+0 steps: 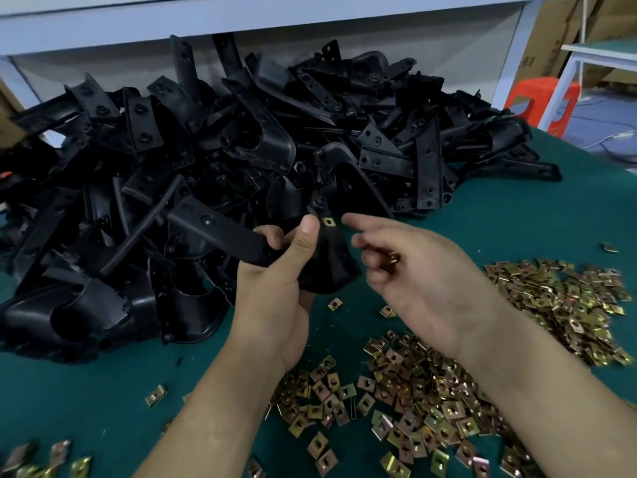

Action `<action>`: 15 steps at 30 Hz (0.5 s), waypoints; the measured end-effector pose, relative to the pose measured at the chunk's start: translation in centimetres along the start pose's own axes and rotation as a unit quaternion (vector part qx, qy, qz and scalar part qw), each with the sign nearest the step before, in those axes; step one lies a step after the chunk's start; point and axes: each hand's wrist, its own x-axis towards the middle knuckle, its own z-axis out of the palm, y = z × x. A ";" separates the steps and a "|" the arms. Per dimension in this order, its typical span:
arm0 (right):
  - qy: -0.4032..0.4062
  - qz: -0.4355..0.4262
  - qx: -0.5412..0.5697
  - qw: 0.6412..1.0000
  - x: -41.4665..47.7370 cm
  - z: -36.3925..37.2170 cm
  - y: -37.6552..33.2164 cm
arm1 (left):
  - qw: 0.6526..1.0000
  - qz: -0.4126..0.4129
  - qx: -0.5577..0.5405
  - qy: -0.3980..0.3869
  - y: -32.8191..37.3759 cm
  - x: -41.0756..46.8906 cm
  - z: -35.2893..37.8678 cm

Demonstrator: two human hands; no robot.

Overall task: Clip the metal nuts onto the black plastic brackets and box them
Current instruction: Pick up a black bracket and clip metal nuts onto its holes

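Note:
My left hand (275,281) grips a black plastic bracket (224,232) above the green table, thumb up along its near end. One brass-coloured metal nut (328,221) sits clipped on the bracket's tab just right of my thumb. My right hand (413,270) hovers beside it, index finger stretched toward that nut, the other fingers curled round several loose nuts (393,260) in the palm. A big heap of black brackets (241,139) fills the table's far half. Loose nuts lie in piles at lower middle (413,401) and at the right (568,298).
The green table mat (86,401) runs to a right edge near a red plastic stool (541,98) and a white-framed bench (599,56). A white shelf frame (241,15) spans the back. A few stray nuts (41,460) lie at the lower left.

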 end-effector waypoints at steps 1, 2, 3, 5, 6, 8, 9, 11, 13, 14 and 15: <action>0.002 0.013 0.034 0.999 0.2 -0.1 -0.1 | 1.000 -0.001 -0.016 0.000 0.2 0.2 -0.1; 0.002 0.021 0.053 0.998 0.3 -0.3 -0.2 | 1.000 -0.001 -0.026 0.001 0.4 0.4 -0.2; 0.000 0.024 0.060 0.998 0.4 -0.4 -0.3 | 1.000 -0.001 -0.031 0.003 0.5 0.5 -0.2; 0.000 0.022 0.064 0.998 0.4 -0.5 -0.3 | 0.999 -0.007 -0.047 0.012 0.7 0.6 -0.4; 0.002 0.021 0.071 0.997 0.5 -0.5 -0.3 | 0.998 -0.011 -0.056 0.013 0.7 0.6 -0.4; 0.000 0.023 0.089 0.996 0.4 -0.5 -0.3 | 0.998 -0.014 -0.059 0.008 0.7 0.5 -0.4; 0.000 0.024 0.092 0.995 0.4 -0.5 -0.2 | 0.998 -0.016 -0.060 0.000 0.8 0.5 -0.4; 0.014 0.026 0.090 0.996 0.3 -0.5 -0.1 | 0.997 -0.024 -0.071 -0.017 0.9 0.3 -0.2; 0.034 0.032 0.077 0.996 0.4 -0.5 -0.2 | 0.996 -0.030 -0.078 -0.032 1.2 0.2 -0.1; 0.037 0.034 0.072 0.996 0.4 -0.5 -0.2 | 0.995 -0.035 -0.084 -0.038 1.3 0.2 0.0; 0.035 0.036 0.070 0.996 0.3 -0.5 -0.2 | 0.994 -0.042 -0.092 -0.042 1.4 0.2 0.0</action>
